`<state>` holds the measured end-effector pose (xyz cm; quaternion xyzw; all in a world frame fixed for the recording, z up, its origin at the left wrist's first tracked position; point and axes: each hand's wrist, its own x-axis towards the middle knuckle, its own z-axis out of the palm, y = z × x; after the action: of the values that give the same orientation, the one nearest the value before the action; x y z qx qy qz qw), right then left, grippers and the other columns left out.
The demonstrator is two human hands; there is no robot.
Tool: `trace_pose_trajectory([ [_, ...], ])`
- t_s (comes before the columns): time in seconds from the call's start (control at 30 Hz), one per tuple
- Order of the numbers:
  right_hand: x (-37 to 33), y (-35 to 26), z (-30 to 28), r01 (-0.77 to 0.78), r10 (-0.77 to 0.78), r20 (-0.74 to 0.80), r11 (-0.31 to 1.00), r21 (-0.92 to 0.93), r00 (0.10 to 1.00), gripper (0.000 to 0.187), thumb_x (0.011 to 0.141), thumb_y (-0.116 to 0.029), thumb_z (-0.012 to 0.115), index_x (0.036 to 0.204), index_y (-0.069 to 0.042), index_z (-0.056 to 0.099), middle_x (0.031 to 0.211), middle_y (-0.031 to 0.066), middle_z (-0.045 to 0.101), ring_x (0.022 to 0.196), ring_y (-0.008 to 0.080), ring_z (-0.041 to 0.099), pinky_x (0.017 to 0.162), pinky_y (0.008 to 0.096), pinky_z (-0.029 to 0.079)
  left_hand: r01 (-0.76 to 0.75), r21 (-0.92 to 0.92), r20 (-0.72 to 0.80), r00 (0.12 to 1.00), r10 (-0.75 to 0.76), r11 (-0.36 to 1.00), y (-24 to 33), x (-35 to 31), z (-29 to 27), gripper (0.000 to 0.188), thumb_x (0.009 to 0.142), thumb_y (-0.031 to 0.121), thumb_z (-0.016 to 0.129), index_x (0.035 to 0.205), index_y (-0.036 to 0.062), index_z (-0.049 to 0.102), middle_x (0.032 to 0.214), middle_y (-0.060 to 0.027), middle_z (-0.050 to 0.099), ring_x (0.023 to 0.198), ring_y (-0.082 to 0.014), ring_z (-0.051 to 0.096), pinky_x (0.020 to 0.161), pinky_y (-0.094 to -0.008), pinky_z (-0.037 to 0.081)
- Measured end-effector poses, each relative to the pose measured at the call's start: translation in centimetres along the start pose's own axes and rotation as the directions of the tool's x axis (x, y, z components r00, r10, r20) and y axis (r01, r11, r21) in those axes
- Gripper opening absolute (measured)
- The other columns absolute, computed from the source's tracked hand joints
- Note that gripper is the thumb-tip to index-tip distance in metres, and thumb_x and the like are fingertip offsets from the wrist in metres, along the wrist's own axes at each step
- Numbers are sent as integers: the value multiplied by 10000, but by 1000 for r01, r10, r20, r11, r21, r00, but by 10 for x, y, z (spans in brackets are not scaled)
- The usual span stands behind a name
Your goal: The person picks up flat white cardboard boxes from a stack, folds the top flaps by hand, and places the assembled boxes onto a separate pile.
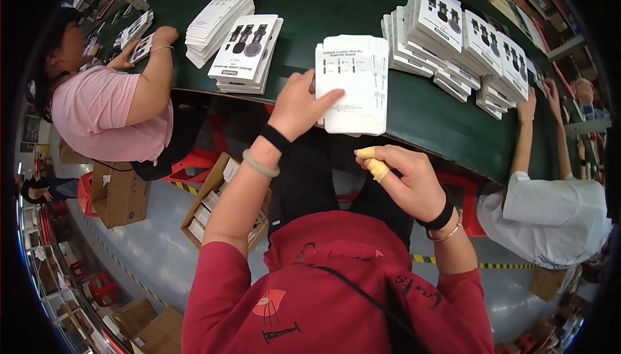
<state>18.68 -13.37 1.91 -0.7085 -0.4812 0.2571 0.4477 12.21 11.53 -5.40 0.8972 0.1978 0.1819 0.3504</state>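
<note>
My left hand [301,105] is closed on the left side of a stack of flat white printed cartons [352,105], its thumb lying across the top one. The stack sits at the near edge of the green table, its lower end over the edge. Small pictures and printing show on the upper carton. Below and right of it, my right hand [407,179] hovers over my lap, apart from the cartons. Yellow coverings wrap its thumb and index finger. Its fingers are loosely bent with a small gap, and nothing shows between them.
Left of my hands stand a pile of white cartons [217,21] and a pile with microphone pictures [246,53]. Further stacks [446,31] fill the right side. A person in pink [110,102] works at left, another in white [543,215] at right. An open cardboard box [187,225] stands below.
</note>
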Motion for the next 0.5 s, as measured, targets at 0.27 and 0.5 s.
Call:
trace_pose_trajectory([
  [0.27, 10, -3, -18, 120, -134, -157, 988, -99, 978, 218, 947, -24, 613, 1150, 9, 686, 1015, 111, 710, 799, 196, 681, 745, 289, 537, -61, -691, -217, 968, -126, 720, 22, -12, -7, 311, 968, 185, 646, 1187, -29, 594, 877, -119, 616, 856, -243, 611, 797, -297, 492],
  [0.5, 23, -19, -24, 0, -135, -339, 929, -369, 931, 205, 846, -110, 773, 991, 11, 695, 931, 95, 627, 731, 189, 588, 653, 296, 497, -354, -315, -73, 934, 349, 881, 50, -97, -23, 264, 998, 83, 569, 1229, -36, 529, 1138, -93, 627, 1003, -131, 573, 878, -270, 471],
])
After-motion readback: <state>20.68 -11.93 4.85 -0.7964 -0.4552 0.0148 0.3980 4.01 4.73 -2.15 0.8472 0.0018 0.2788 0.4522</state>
